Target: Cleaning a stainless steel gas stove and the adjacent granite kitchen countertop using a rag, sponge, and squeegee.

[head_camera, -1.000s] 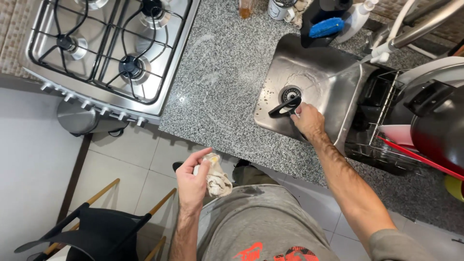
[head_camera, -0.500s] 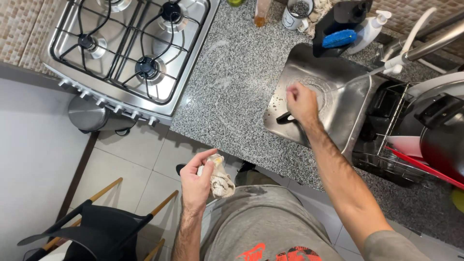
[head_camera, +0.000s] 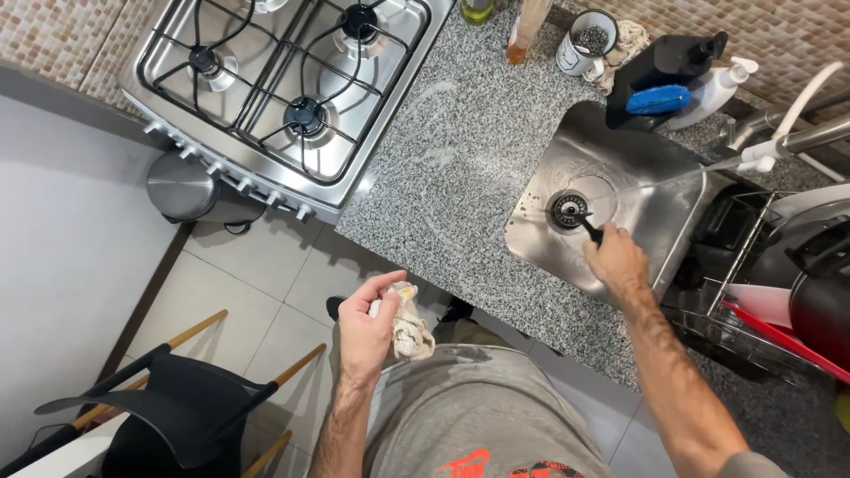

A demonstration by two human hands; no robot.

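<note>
My right hand reaches into the steel sink and grips a black tool handle whose tip rests at the round drain. My left hand hangs in front of my waist, below the counter edge, closed around a crumpled dirty white cloth. The speckled granite counter between stove and sink shows pale wet smears.
A steel gas stove fills the upper left, a metal bin on the floor beside it. Bottles, a cup, a blue sponge and a soap pump line the back. A dish rack sits right. A black chair stands lower left.
My right hand lifted off the sink bottom and came back down, now gripping the black handle at the drain. My left hand kept holding the cloth in place.
</note>
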